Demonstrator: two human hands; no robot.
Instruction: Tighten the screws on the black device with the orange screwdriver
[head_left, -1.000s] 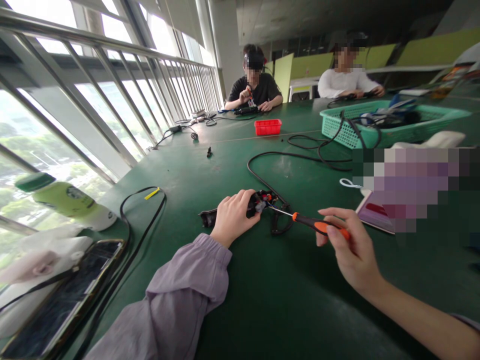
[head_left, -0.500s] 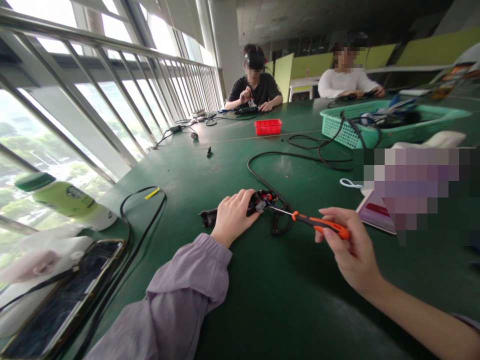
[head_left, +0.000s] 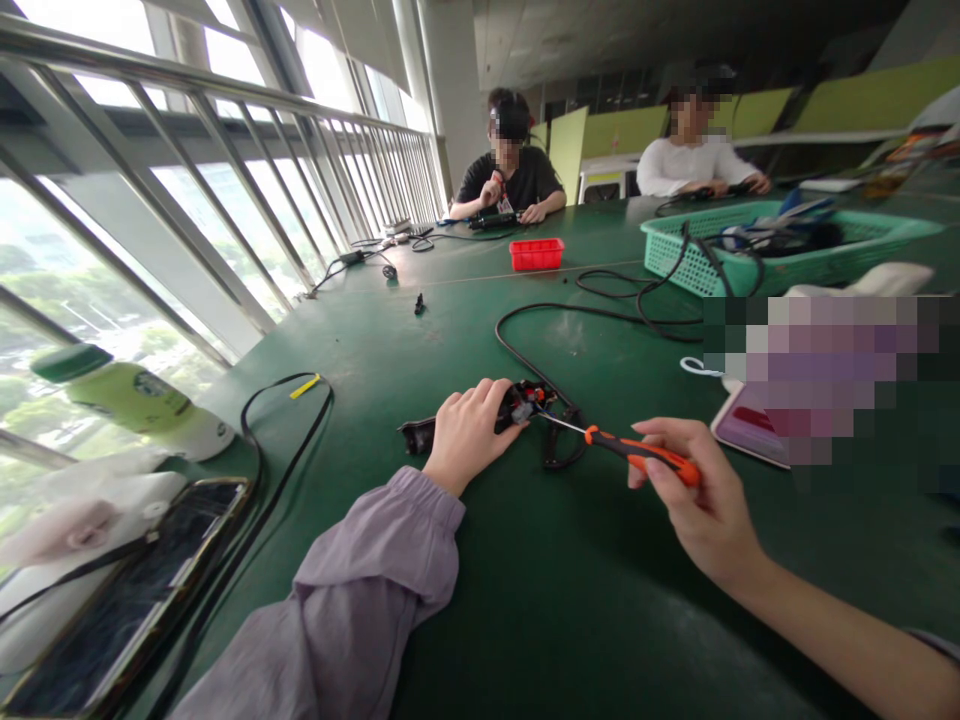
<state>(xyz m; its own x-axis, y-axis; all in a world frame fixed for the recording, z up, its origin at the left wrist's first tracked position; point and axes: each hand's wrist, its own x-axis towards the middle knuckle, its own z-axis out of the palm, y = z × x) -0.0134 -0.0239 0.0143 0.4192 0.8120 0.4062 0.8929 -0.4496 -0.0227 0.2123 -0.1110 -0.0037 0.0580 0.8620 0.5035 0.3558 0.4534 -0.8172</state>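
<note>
My left hand (head_left: 471, 430) is wrapped over a black corded power tool (head_left: 418, 434), pressing it on the green table. At its right end the housing is open, with wires and small orange and grey parts showing. My right hand (head_left: 694, 490) holds an orange and black screwdriver (head_left: 637, 453) by its handle, fingers closed. The screwdriver's shaft slants left and its tip is among the exposed parts; what exactly it touches is too small to tell. A black loop-shaped piece (head_left: 555, 445) lies just under the shaft. A black cable (head_left: 517, 318) runs from the tool toward the back right.
A red bin (head_left: 536, 254) and a green basket (head_left: 675, 258) with cables stand farther back. On the left are a bottle (head_left: 142, 405), a phone (head_left: 127, 600) and a black strap (head_left: 259, 480). A small black part (head_left: 419, 304) lies mid-table. Two people sit across.
My hands and the screwdriver have hardly moved. Across the table, the hand of the person in black has shifted slightly.
</note>
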